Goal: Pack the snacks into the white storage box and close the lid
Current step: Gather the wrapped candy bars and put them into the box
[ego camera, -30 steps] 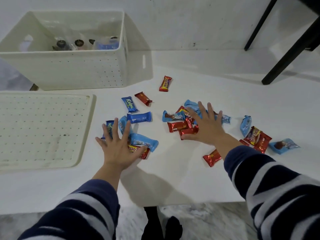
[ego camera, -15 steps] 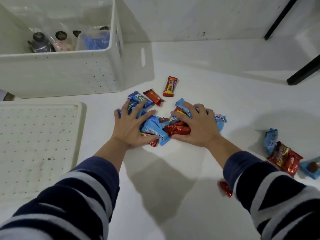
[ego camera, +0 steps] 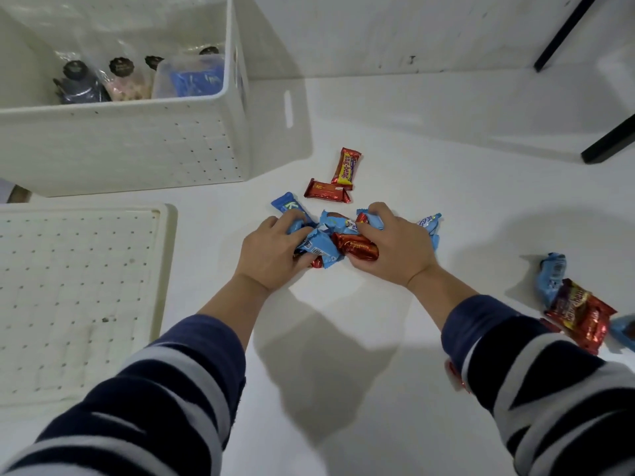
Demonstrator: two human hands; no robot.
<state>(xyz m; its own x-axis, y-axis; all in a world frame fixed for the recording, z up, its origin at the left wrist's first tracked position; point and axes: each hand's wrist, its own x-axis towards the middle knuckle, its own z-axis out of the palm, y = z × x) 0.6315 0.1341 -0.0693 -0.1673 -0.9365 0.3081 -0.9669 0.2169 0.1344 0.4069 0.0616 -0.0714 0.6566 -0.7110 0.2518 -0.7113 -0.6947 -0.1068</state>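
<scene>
**Two hands close around a heap of wrapped snacks on a white desk**

Seen from above, a person in navy and white striped sleeves reaches over a white desk (ego camera: 360, 389). The left hand (ego camera: 271, 255) and right hand (ego camera: 395, 250) face each other, fingers curled, cupping a small pile of snacks (ego camera: 338, 240) in blue and red wrappers between them. Both hands are partly closed on the pile, which rests on the desk and is not lifted.

Two red bars (ego camera: 335, 182) lie just beyond the pile, untouched. Another cluster of wrapped snacks (ego camera: 574, 304) sits well apart at the right edge.

The white storage box (ego camera: 137, 146) stands open at the upper left, near the pile, with bagged items already inside. Its perforated lid (ego camera: 79, 297) lies flat on the desk in front of the box.

The snacks look light and small, in thin glossy film that is probably slippery and crinkly, so loose ones may slide out of a double handful. Scooping from below at both sides, palms pressed inward, seems the safest hold. The contents may crush if squeezed hard.
</scene>
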